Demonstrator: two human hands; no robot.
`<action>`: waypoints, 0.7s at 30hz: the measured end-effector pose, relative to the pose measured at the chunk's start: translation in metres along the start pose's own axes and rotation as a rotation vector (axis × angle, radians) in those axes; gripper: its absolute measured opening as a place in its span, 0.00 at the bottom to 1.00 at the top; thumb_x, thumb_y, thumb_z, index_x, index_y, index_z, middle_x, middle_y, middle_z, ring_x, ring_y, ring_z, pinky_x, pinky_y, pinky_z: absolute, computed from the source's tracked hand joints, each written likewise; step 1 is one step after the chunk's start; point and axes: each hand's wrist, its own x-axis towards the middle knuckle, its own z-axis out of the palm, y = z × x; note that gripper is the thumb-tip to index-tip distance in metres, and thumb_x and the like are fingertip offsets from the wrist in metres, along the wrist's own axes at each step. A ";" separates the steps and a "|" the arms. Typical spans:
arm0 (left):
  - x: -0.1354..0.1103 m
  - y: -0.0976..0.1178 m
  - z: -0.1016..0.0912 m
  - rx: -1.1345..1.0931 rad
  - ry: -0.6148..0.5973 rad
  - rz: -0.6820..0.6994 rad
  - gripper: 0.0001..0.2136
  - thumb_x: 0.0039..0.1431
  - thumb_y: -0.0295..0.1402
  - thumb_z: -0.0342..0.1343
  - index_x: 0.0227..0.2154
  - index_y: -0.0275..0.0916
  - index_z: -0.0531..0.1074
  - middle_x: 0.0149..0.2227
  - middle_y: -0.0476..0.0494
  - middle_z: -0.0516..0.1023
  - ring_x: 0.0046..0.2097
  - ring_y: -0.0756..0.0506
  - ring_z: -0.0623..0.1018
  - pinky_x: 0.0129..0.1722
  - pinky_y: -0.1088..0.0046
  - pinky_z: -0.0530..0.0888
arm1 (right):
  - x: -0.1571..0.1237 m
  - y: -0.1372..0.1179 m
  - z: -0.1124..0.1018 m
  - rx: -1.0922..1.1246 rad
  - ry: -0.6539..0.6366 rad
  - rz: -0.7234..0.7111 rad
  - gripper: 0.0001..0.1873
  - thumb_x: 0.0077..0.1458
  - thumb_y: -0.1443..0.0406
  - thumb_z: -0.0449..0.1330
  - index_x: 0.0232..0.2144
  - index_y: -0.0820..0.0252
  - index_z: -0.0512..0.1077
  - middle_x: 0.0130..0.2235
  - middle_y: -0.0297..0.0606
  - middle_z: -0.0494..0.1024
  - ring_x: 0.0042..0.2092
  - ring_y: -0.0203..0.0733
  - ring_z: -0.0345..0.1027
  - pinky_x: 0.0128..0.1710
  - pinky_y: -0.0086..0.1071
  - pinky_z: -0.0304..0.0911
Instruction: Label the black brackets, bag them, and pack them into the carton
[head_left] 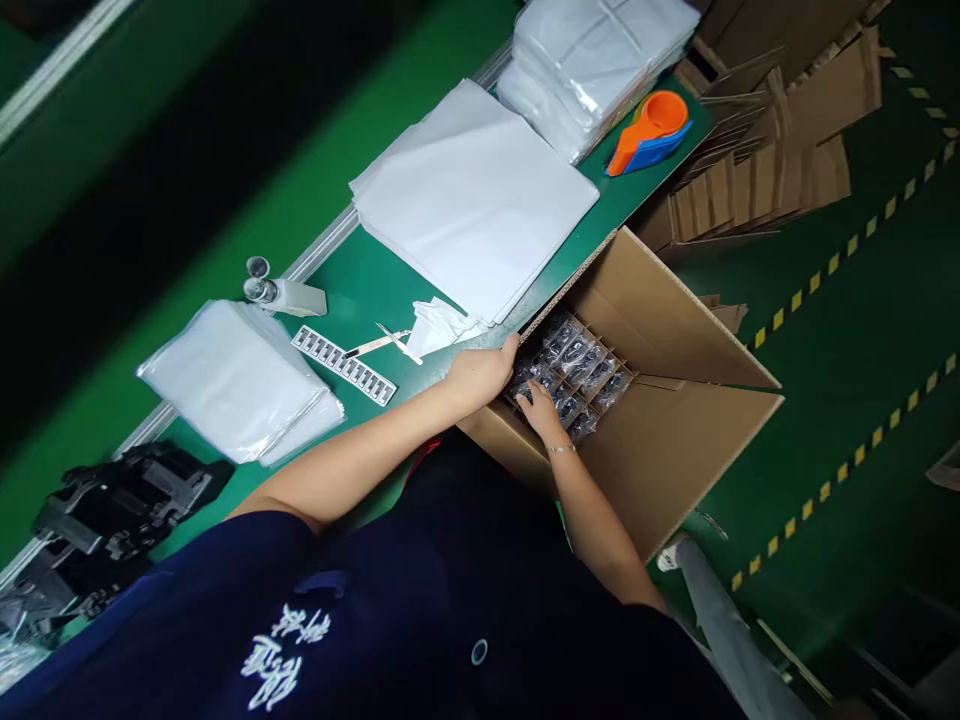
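Note:
A tall cardboard box (660, 330) stands against the table edge with its flaps up. Inside it, cardboard dividers separate several dark parts wrapped in clear plastic (574, 355). My left hand (484, 378) is closed on the box's rim at the table side, its fingertips partly hidden behind the edge. My right hand (544, 412) reaches into the box over the near wrapped parts. Its thumb and fingers are apart, with the fingertips at the plastic; no part is seen lifted in it.
The green table (352, 270) carries white sheets (480, 190), bagged stacks (592, 60), orange and blue scoops (652, 130), a label strip (345, 365), tweezers (397, 342), a bottle (296, 297) and black parts (135, 500). Flattened cartons (757, 190) stand beyond. A person's leg (727, 620) is at lower right.

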 end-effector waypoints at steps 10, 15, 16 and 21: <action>0.054 -0.110 -0.003 -0.364 -0.052 0.181 0.22 0.69 0.38 0.38 0.61 0.37 0.60 0.45 0.37 0.80 0.47 0.38 0.79 0.46 0.64 0.73 | 0.076 -0.015 0.027 -0.232 -0.121 -0.006 0.26 0.66 0.61 0.55 0.63 0.63 0.62 0.67 0.50 0.61 0.70 0.53 0.48 0.68 0.57 0.40; 0.076 -0.141 0.012 -0.400 -0.001 0.064 0.23 0.68 0.41 0.38 0.59 0.34 0.62 0.46 0.34 0.80 0.47 0.36 0.79 0.46 0.61 0.73 | 0.074 -0.013 0.029 -0.273 -0.096 -0.109 0.24 0.65 0.72 0.46 0.61 0.75 0.65 0.64 0.59 0.64 0.70 0.52 0.49 0.70 0.49 0.38; 0.077 -0.140 0.013 -0.365 0.012 0.038 0.24 0.67 0.42 0.38 0.61 0.35 0.60 0.46 0.34 0.80 0.47 0.35 0.79 0.46 0.61 0.73 | 0.074 -0.011 0.029 -0.273 -0.096 -0.126 0.25 0.65 0.73 0.45 0.62 0.76 0.64 0.64 0.60 0.63 0.70 0.52 0.47 0.70 0.49 0.37; 0.071 -0.123 0.010 -0.213 0.026 -0.076 0.26 0.66 0.41 0.39 0.64 0.35 0.57 0.48 0.32 0.79 0.47 0.33 0.79 0.45 0.59 0.73 | 0.093 -0.006 0.035 -0.274 -0.154 -0.160 0.24 0.65 0.71 0.49 0.62 0.70 0.64 0.65 0.56 0.63 0.70 0.53 0.46 0.69 0.54 0.37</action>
